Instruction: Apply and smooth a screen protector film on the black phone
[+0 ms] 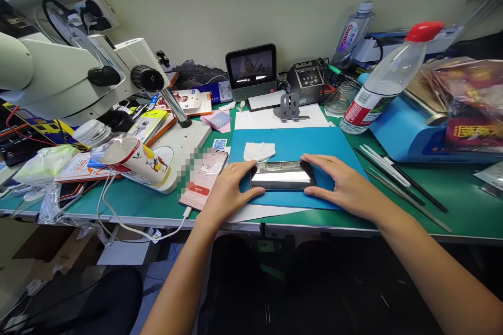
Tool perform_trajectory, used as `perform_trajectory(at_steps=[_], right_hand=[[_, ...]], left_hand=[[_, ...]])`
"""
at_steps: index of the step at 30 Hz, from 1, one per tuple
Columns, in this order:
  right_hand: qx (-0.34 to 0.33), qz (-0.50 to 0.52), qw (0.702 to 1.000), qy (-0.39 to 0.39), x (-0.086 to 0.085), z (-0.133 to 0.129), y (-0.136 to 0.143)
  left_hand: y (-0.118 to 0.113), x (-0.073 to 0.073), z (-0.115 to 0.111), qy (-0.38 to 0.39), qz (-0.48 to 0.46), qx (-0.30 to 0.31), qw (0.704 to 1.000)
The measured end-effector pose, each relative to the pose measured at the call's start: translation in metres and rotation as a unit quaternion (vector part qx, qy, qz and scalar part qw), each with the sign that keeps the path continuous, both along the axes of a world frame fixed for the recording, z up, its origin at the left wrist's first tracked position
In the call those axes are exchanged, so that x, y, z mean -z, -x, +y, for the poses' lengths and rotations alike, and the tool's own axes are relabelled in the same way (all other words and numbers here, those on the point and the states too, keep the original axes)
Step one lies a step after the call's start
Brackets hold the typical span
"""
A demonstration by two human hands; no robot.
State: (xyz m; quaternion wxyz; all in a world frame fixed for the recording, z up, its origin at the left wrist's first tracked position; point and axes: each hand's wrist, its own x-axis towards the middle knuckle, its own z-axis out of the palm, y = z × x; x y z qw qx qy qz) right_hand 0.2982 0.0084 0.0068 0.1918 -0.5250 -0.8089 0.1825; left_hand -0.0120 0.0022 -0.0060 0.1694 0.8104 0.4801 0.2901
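A dark phone point(282, 175) lies sideways over the blue mat point(334, 141), its glossy screen catching a bright white reflection. My left hand point(232, 186) grips its left end between thumb and fingers, and a ring shows on one finger. At the other end, my right hand point(341, 183) holds the phone the same way. Just behind it on the mat is a folded white cloth point(259, 151). Left of my left hand, a second phone point(203, 178) with a lit screen is plugged into a white cable point(185, 214).
A microscope point(70, 73) and a drink bottle point(129, 159) stand at left. Tweezers and thin tools point(404, 180) lie to the right, near a red-capped bottle point(387, 81) and a blue machine point(408, 131). Behind are a small display point(252, 70) and a soldering station point(307, 81).
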Motion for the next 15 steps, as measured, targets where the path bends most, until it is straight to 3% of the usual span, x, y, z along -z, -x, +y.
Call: perform_trajectory(at_steps=[15], right_hand=[[-0.001, -0.014, 1.000, 0.004, 0.0043, -0.0003, -0.0023]], left_hand=[[-0.0020, -0.0054, -0.0021, 0.007, 0.015, -0.001, 1.000]])
